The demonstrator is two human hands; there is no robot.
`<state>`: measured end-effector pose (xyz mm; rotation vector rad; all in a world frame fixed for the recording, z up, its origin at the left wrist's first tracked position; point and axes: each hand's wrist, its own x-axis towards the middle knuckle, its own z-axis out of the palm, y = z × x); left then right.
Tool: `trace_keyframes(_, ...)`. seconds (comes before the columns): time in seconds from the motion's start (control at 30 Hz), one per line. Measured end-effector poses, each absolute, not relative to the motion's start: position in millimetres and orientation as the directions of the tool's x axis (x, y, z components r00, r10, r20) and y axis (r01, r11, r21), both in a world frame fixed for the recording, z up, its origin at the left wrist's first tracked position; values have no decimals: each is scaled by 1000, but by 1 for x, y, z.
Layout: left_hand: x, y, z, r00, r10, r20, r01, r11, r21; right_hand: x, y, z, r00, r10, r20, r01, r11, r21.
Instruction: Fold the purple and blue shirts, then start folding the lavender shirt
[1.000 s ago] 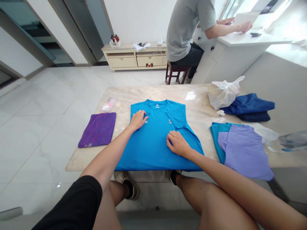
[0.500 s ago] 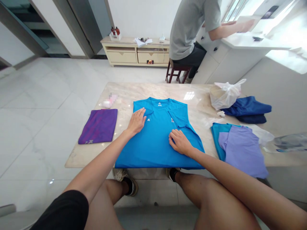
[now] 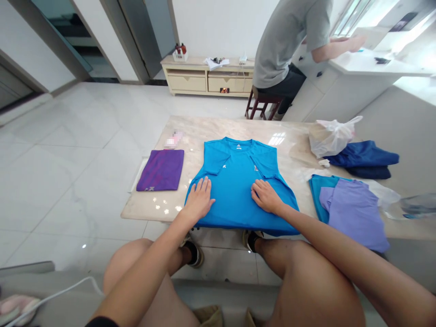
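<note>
Clock taken from the blue shirt (image 3: 235, 181), 12 pointing away from the person. Left hand (image 3: 199, 200) and right hand (image 3: 267, 197) are on its near half, with open shirt between them. At 12, a wide gap of marble table (image 3: 218, 127) is passable. At 9, a purple cloth (image 3: 160, 170) sits just beside the shirt: narrow gap. At 10, a blurred pink item (image 3: 173, 140). At 2, a plastic bag (image 3: 330, 138) blocks, navy clothes (image 3: 364, 154) behind it. At 4, a lilac shirt (image 3: 354, 213) sits near the right hand: tight.
</note>
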<state>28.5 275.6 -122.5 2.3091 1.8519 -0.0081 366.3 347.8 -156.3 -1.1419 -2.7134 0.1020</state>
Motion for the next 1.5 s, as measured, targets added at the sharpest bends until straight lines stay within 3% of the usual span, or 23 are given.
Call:
trace_keyframes(0.2, -22, 286, -122, 172, 930, -326, 979, -125, 162, 367, 348, -157, -674, 732, 103, 720, 681, -132)
trace_keyframes(0.5, -55, 290, -105, 156, 905, -395, 985, -112, 132, 358, 354, -139, -695, 715, -83, 714, 699, 45)
trace_keyframes(0.57, -48, 294, -94, 121, 927, -354, 990, -87, 109, 351, 357, -130, -683, 719, -127, 721, 692, 35)
trace_keyframes(0.67, -28, 297, -77, 162, 979, -127, 980, -144, 136, 346, 360, -118, -707, 692, -148, 700, 715, 1)
trace_keyframes(0.77, -2, 298, -66, 281, 960, 1, 938, -275, 208, 353, 365, -109, -700, 710, -73, 712, 702, 0)
trace_keyframes(0.97, 24, 298, -80, 456, 877, -151, 881, -421, 215, 390, 373, -120, -533, 843, 72, 846, 534, 13)
trace_keyframes(1.2, 23, 325, -110, 373, 906, -199, 925, -346, 157, 416, 365, -156, -449, 860, 242, 870, 482, -98)
trace_keyframes(1.37, 33, 339, -136, 315, 947, -64, 946, -307, 107, 428, 353, -179, -361, 897, 255, 884, 416, -212)
trace_keyframes(1.5, 40, 340, -160, 251, 957, -148, 964, -233, 129, 431, 352, -185, -396, 885, 244, 863, 450, -232)
